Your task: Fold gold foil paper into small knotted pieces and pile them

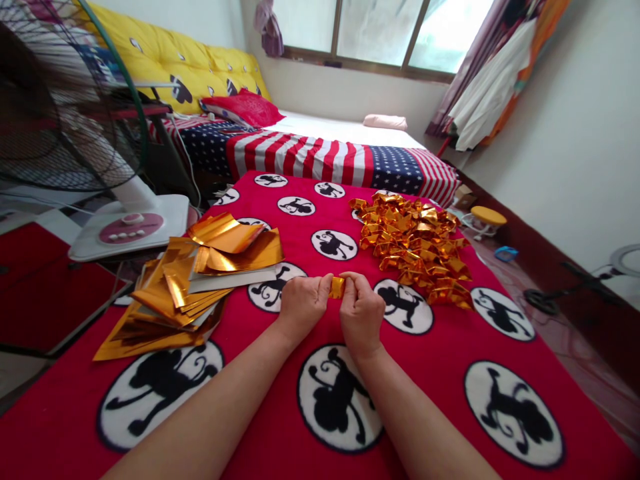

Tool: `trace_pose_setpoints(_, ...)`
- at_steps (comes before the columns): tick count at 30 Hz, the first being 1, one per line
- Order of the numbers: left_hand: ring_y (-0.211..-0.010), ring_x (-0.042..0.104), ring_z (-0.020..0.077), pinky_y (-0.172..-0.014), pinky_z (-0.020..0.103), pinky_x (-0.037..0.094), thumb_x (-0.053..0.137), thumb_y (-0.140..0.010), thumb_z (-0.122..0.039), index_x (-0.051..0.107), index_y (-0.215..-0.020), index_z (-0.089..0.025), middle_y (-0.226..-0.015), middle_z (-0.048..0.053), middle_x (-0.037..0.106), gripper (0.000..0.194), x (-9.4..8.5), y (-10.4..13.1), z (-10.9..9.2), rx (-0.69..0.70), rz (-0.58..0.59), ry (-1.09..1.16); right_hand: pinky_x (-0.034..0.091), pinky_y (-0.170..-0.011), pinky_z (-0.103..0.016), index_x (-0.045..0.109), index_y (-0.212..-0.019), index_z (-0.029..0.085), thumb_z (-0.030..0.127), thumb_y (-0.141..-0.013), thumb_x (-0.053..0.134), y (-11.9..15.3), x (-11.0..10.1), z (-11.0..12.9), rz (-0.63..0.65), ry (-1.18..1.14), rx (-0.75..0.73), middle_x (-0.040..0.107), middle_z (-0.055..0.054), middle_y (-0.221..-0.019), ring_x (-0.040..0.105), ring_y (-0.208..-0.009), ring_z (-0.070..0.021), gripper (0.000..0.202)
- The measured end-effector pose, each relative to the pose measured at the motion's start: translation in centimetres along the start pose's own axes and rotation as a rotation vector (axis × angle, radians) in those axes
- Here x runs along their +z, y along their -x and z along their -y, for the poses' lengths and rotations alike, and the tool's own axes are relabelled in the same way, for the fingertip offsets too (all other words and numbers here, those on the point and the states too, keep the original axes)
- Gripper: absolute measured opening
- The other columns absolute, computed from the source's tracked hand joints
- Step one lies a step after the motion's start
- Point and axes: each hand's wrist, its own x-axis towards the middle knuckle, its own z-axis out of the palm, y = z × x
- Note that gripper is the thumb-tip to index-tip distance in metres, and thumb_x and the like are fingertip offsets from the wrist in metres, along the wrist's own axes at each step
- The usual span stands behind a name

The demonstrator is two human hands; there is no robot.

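Between my hands is a small folded piece of gold foil paper [337, 288], held just above the red cloth. My left hand [305, 297] pinches its left end between thumb and fingers. At the right end, my right hand [361, 310] grips it the same way. To the left of my hands lies a loose, fanned stack of gold foil sheets [180, 287], some showing a pale underside. A heap of folded gold foil pieces [410, 243] spreads over the cloth beyond my right hand. My fingers cover both ends of the piece.
The red cloth [260, 413] with monkey prints covers the table. A fan [130, 213] stands at the left. Behind is a bed [310, 155] with a flag-patterned cover. A yellow stool [488, 216] and a stand [570, 280] are on the floor at right.
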Motion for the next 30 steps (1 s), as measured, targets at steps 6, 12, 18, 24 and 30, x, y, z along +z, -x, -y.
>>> trace_pose_setpoints(6, -0.046, 0.043, 0.0122, -0.053, 0.03, 0.019, 0.031, -0.098, -0.039, 0.065, -0.058, -0.015, -0.051, 0.006, 0.061, 0.057, 0.2, -0.06, 0.2, 0.004, 0.005, 0.049, 0.044, -0.064, -0.026, 0.068, -0.096, 0.017, 0.026, -0.095, 0.042, -0.02, 0.02, -0.14, 0.01, 0.007, 0.001, 0.073, -0.004, -0.08, 0.067, -0.069, -0.0182, 0.028)
trace_pose_setpoints(12, -0.048, 0.044, 0.0127, -0.054, 0.03, 0.019, 0.033, -0.098, -0.042, 0.066, -0.058, -0.015, -0.053, 0.007, 0.062, 0.058, 0.19, -0.08, 0.18, -0.037, -0.021, 0.06, 0.046, -0.066, -0.026, 0.065, -0.097, 0.017, 0.029, -0.097, 0.04, -0.05, -0.07, 0.08, 0.002, -0.065, 0.041, 0.072, -0.006, -0.083, 0.066, -0.072, -0.0185, 0.028)
trace_pose_setpoints(18, -0.05, 0.049, 0.0129, -0.054, 0.029, 0.021, 0.033, -0.098, -0.047, 0.068, -0.061, -0.016, -0.055, 0.007, 0.064, 0.06, -0.17, -0.04, 0.0, -0.093, -0.024, 0.08, 0.049, -0.064, -0.026, 0.061, -0.107, 0.018, 0.035, -0.097, 0.043, 0.03, -0.02, 0.2, 0.014, -0.118, 0.108, 0.071, -0.006, -0.084, 0.068, -0.072, -0.0188, 0.027)
trace_pose_setpoints(24, -0.053, 0.053, 0.0145, -0.055, 0.03, 0.02, 0.03, -0.099, -0.046, 0.072, -0.066, -0.016, -0.06, 0.008, 0.068, 0.061, -0.24, -0.1, -0.16, -0.111, -0.021, -0.013, 0.048, -0.063, -0.027, 0.062, -0.107, 0.018, 0.033, -0.097, 0.041, 0.13, -0.03, 0.38, 0.017, -0.065, 0.098, 0.073, -0.006, -0.082, 0.069, -0.07, -0.0197, 0.028)
trace_pose_setpoints(30, -0.055, 0.056, 0.0163, -0.054, 0.031, 0.018, 0.031, -0.099, -0.041, 0.073, -0.069, -0.016, -0.064, 0.009, 0.07, 0.057, -0.03, -0.08, -0.27, -0.089, -0.013, -0.136, 0.043, -0.058, -0.026, 0.062, -0.106, 0.017, 0.03, -0.096, 0.04, 0.1, -0.05, 0.53, 0.028, -0.018, 0.059, 0.071, -0.004, -0.074, 0.065, -0.061, -0.0183, 0.028)
